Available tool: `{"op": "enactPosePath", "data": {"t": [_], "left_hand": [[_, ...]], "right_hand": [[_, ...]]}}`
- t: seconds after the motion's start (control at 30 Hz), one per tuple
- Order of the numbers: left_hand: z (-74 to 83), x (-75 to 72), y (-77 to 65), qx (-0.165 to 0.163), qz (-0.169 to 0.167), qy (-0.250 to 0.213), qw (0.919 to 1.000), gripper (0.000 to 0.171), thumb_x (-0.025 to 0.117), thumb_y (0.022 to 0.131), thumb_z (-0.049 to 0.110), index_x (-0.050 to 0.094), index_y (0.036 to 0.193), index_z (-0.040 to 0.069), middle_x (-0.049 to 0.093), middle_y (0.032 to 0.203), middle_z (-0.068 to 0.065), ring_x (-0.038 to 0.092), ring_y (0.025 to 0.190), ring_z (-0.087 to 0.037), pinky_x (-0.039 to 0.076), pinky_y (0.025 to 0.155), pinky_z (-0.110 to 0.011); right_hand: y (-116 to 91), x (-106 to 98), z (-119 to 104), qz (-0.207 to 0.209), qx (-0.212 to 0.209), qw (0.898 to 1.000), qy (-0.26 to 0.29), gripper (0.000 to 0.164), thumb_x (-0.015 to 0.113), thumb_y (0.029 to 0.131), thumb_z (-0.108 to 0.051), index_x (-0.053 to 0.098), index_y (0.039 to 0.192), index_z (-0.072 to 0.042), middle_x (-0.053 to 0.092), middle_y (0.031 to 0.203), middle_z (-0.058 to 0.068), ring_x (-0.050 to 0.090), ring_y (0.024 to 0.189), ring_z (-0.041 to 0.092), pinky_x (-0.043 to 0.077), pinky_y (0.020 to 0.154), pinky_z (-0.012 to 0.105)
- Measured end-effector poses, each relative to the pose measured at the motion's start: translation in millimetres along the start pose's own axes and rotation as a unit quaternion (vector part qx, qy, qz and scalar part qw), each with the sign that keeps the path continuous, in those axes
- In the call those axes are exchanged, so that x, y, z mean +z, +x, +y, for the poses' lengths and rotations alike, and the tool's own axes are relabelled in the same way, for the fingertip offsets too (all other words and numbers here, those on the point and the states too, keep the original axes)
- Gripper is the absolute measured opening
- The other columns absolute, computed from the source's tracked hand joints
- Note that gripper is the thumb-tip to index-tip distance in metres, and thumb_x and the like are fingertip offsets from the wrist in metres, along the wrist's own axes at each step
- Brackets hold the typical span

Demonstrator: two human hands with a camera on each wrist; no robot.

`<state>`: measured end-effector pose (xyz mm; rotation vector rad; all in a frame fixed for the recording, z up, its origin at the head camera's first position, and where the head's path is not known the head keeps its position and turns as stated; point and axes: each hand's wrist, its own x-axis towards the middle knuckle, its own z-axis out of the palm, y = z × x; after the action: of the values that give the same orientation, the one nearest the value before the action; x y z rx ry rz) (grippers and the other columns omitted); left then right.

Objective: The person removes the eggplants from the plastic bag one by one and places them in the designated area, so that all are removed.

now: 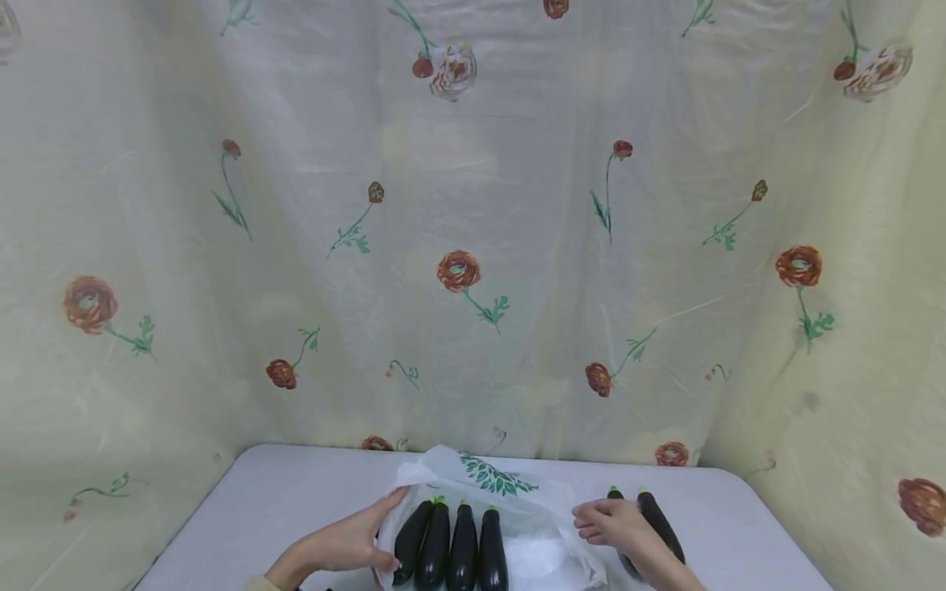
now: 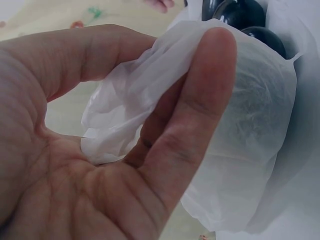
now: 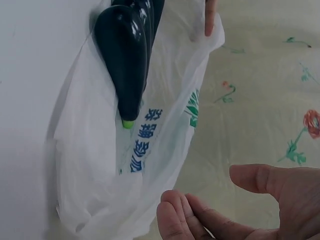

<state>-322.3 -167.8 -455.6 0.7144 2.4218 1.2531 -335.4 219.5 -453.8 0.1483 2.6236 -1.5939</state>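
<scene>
A white plastic bag with a green leaf print lies spread on the table. Several dark eggplants sit side by side in its mouth, green stem ends pointing away. My left hand holds the bag's left rim; in the left wrist view the thin film bunches between its thumb and fingers. Over the bag's right side hovers my right hand, fingers loosely bent and holding nothing. Two more eggplants lie on the table just beyond it, one partly hidden by that hand.
The white table has rounded back corners. A flower-patterned curtain hangs behind it and along both sides. Blue lettering shows on the bag in the right wrist view.
</scene>
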Motion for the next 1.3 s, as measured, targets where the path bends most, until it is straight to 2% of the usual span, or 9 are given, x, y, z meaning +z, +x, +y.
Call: {"op": "enactPosePath", "data": {"t": [0.27,0.43,0.53,0.63,0.87,1.3], "left_hand": [[1.4,0.6,-0.6,0.008,-0.005,-0.011,0.9999,0.101,0.071,0.076,0.008,0.008,0.155,0.004,0.016,0.155,-0.026,0.035,0.126,-0.038,0.04,0.095,-0.059],[0.9,0.9,-0.5,0.006,-0.005,-0.008,0.9999,0.101,0.071,0.076,0.008,0.008,0.155,0.005,0.014,0.156,-0.026,0.032,0.128,-0.038,0.037,0.098,-0.059],[1.1,1.1,0.3,0.001,-0.002,-0.005,1.0,0.102,0.071,0.076,0.008,0.007,0.155,0.005,0.012,0.157,-0.026,0.03,0.131,-0.038,0.034,0.101,-0.06],[1.0,1.2,0.9,-0.001,0.002,0.003,1.0,0.102,0.072,0.076,0.009,0.007,0.155,0.004,0.012,0.158,-0.026,0.028,0.132,-0.037,0.031,0.103,-0.06],[-2.2,1.7,1.8,-0.005,-0.005,-0.006,1.0,0.1,0.071,0.077,0.009,0.008,0.155,0.003,0.013,0.157,-0.026,0.029,0.132,-0.039,0.031,0.103,-0.061],[-1.2,1.5,2.2,-0.013,-0.007,-0.008,0.9999,0.1,0.071,0.077,0.008,0.008,0.155,0.003,0.01,0.159,-0.025,0.02,0.139,-0.04,0.025,0.107,-0.061]], "right_hand": [[-3,19,-3,-0.017,0.004,1.0,-0.005,0.025,0.057,0.092,-0.011,0.068,0.102,0.009,0.072,0.084,0.01,0.066,0.073,0.015,0.056,0.07,0.031],[-6,30,-2,-0.058,-0.021,0.998,-0.003,0.028,0.057,0.091,-0.012,0.066,0.102,0.012,0.071,0.086,0.012,0.066,0.074,0.016,0.056,0.071,0.031],[-5,36,-2,-0.072,-0.02,0.997,-0.002,0.028,0.057,0.091,-0.012,0.067,0.102,0.012,0.072,0.086,0.013,0.066,0.074,0.015,0.056,0.071,0.031],[-5,41,-1,-0.082,-0.023,0.996,-0.002,0.027,0.058,0.091,-0.013,0.068,0.1,0.01,0.072,0.085,0.011,0.066,0.073,0.013,0.056,0.07,0.031],[-8,54,8,-0.118,-0.06,0.991,-0.003,0.025,0.058,0.09,-0.011,0.068,0.097,0.011,0.068,0.08,0.004,0.063,0.07,0.011,0.055,0.068,0.03],[-6,78,7,-0.104,-0.056,0.992,-0.037,0.026,0.065,0.086,-0.017,0.069,0.091,0.008,0.066,0.074,0.002,0.063,0.068,0.01,0.055,0.066,0.029]]}}
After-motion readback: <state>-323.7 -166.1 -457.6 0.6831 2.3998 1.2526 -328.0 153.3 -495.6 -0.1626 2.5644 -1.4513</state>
